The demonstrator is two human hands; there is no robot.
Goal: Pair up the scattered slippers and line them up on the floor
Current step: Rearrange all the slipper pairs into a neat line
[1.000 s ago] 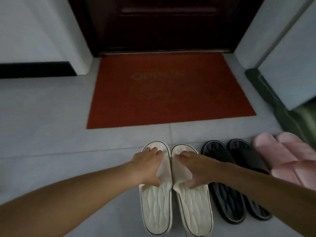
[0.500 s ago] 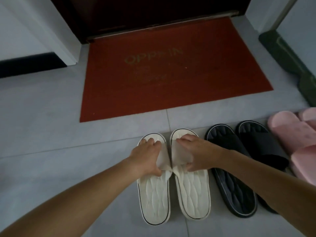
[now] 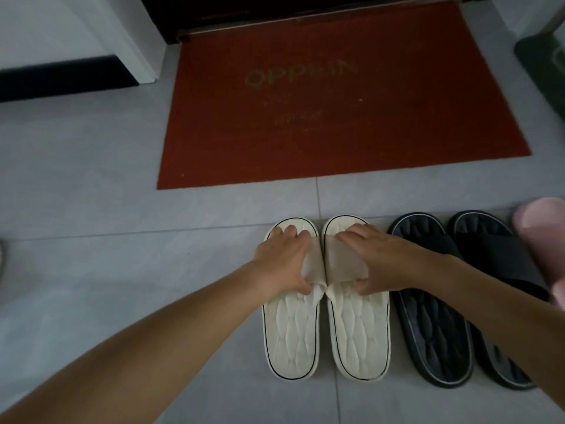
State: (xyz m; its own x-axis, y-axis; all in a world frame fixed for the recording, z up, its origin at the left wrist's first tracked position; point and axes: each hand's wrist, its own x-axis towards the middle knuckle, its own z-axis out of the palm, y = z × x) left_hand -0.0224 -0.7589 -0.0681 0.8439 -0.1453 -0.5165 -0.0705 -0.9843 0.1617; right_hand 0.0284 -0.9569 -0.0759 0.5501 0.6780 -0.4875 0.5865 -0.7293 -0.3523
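Left hand [image 3: 282, 261] grips one white slipper's [image 3: 292, 328] strap, right hand [image 3: 377, 260] its mate's [image 3: 357, 328]; red doormat [image 3: 336, 99] lettering reads roughly "OPP..IN", partly blurred.

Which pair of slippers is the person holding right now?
The white pair: each hand, left and right, grips one strap. The black pair and pink slippers lie untouched.

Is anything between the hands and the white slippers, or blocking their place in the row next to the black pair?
Nothing visible. The left hand grips the strap of the left white slipper, the right hand that of the right white slipper. Both lie on the floor beside the black slippers, only bare tile between.
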